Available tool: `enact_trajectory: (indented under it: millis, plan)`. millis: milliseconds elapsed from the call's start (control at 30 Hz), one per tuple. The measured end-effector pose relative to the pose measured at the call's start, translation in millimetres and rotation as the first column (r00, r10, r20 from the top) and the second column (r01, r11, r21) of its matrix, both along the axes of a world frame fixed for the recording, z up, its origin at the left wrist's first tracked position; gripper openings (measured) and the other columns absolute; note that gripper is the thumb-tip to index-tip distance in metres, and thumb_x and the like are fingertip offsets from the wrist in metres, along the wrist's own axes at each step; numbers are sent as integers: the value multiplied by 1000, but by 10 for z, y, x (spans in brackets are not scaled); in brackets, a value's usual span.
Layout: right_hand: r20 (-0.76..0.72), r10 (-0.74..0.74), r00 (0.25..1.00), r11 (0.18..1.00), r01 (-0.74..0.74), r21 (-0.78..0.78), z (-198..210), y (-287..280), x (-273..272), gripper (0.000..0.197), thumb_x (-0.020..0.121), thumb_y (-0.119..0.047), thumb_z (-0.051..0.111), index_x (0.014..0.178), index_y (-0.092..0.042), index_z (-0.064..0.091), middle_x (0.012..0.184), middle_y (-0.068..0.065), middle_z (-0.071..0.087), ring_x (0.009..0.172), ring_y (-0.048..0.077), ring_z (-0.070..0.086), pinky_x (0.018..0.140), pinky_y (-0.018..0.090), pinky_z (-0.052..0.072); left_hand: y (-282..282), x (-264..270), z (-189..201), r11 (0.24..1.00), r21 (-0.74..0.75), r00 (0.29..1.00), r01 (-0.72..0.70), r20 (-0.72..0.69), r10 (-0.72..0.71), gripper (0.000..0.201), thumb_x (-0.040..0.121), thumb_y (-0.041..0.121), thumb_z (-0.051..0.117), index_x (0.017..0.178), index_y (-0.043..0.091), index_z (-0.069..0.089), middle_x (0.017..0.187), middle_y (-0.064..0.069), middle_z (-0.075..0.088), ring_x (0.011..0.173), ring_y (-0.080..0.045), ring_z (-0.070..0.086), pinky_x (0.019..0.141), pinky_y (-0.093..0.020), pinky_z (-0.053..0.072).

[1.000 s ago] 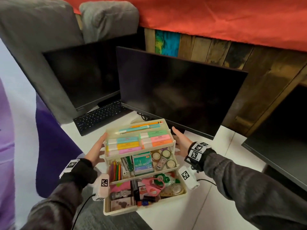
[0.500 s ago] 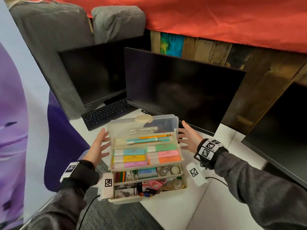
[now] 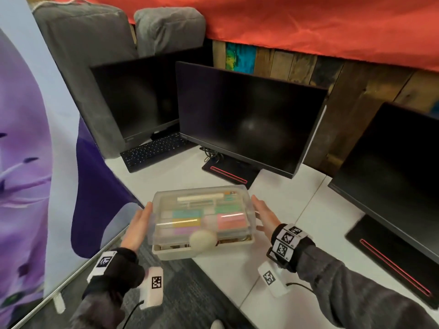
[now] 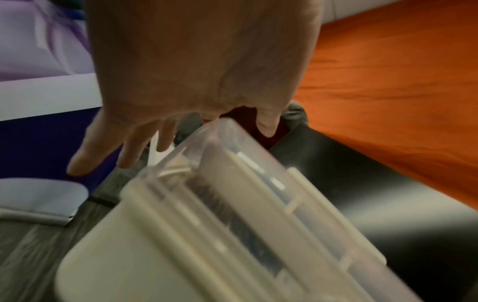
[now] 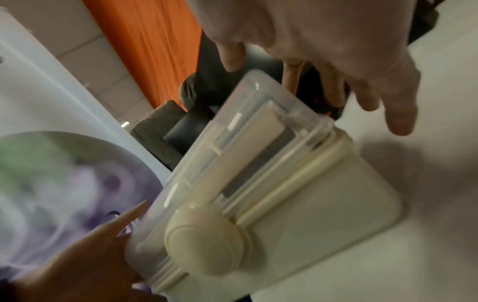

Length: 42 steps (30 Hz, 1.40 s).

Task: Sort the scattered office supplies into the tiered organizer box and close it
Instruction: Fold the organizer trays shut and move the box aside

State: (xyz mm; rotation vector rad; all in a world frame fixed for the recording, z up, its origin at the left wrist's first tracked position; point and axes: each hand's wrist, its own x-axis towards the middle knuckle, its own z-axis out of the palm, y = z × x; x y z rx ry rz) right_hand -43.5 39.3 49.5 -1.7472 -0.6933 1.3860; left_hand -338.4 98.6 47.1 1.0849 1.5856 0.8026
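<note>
The cream tiered organizer box (image 3: 202, 251) sits at the near left corner of the white desk (image 3: 237, 276). Its tiers are folded together and the clear lid (image 3: 202, 210) lies down over them, with coloured sticky-note pads showing through. A round cream latch (image 3: 203, 241) hangs at the lid's front edge and appears again in the right wrist view as the latch (image 5: 204, 241). My left hand (image 3: 142, 217) lies flat along the box's left side, fingers straight. My right hand (image 3: 261, 214) is open beside the right side. Both wrist views are blurred: box (image 4: 232, 224), box (image 5: 284, 194).
Three dark monitors stand behind the box: the middle one (image 3: 249, 119), one at left (image 3: 135, 98) and one at right (image 3: 392, 162). A black keyboard (image 3: 154, 150) lies at the back left. A purple flower banner (image 3: 35, 162) stands at left, and grey carpet (image 3: 185, 293) lies below the desk edge.
The spread tiers have folded back into the box and the clear lid has swung down over them. Both hands have dropped to the box's sides.
</note>
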Motion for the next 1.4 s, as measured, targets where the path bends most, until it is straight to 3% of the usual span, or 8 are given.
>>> enact_trajectory:
  millis: [67, 167, 367, 733, 900, 1000, 1167, 1400]
  plan:
    - [32, 17, 999, 1000, -17, -12, -129, -37, -89, 54, 86, -67, 37, 102, -19, 56, 101, -2, 62, 91, 12, 58, 82, 31, 47, -141, 71, -43, 999, -38, 999, 18, -30, -19, 59, 84, 64, 46, 121, 17, 43, 125, -6, 50, 119, -28, 48, 107, -47, 34]
    - [1, -4, 1000, 1000, 4, 15, -958, 93, 51, 90, 54, -90, 50, 122, -31, 51, 122, 4, 61, 106, 23, 59, 99, 46, 44, -205, 57, -275, 991, -131, 990, -2, 142, 21, 79, 68, 72, 58, 129, 26, 35, 127, -9, 52, 112, -32, 54, 100, -56, 41]
    - [-181, -109, 977, 993, 113, 12, -282, -206, -128, 36, 92, -43, 47, 118, -18, 48, 101, 2, 60, 96, 21, 58, 96, 41, 44, -321, 218, -196, 992, -115, 982, 52, 188, -30, 67, 79, 63, 54, 135, 29, 38, 129, -4, 54, 116, -31, 53, 102, -62, 35]
    - [-27, -412, 911, 911, 412, 5, -377, -811, 831, 47, 89, -58, 42, 119, -23, 53, 117, 7, 60, 107, 28, 55, 98, 51, 42, -246, 1442, -249, 923, -91, 921, 375, 150, -360, 91, 62, 70, 47, 141, 28, 29, 123, 2, 44, 110, -23, 44, 91, -48, 40]
    - [-186, -697, 692, 692, 718, 79, -542, -1114, 954, 73, 85, -61, 46, 146, -28, 22, 148, 8, 32, 132, 30, 36, 102, 51, 40, -223, 1914, -304, 912, -81, 915, 401, 89, -394, 56, 93, 49, 44, 142, 25, 28, 132, -1, 45, 115, -26, 45, 97, -49, 41]
    - [-268, -808, 525, 567, 817, -108, -777, -1264, 687, 75, 80, -59, 56, 138, -17, 35, 131, 10, 40, 119, 31, 43, 83, 48, 52, -193, 2029, -308, 913, -61, 915, 403, 62, -399, 54, 94, 46, 43, 141, 22, 30, 132, -8, 49, 108, -24, 46, 101, -50, 40]
    - [-407, -568, 715, 812, 569, -133, -831, -1059, 136, 66, 77, -41, 70, 127, -8, 42, 113, 8, 54, 109, 25, 53, 86, 45, 54, -134, 2083, -288, 893, -72, 896, 444, 62, -441, 53, 96, 42, 43, 142, 20, 29, 126, 1, 44, 112, -25, 45, 95, -46, 41]
    - [-269, -605, 749, 793, 598, -119, -861, -775, 175, 75, 58, -52, 80, 110, -4, 53, 101, 8, 59, 87, 17, 58, 78, 34, 57, -120, 2044, -316, 877, -106, 884, 468, 59, -464, 59, 92, 54, 44, 140, 25, 28, 134, -3, 44, 123, -33, 44, 89, -49, 42]
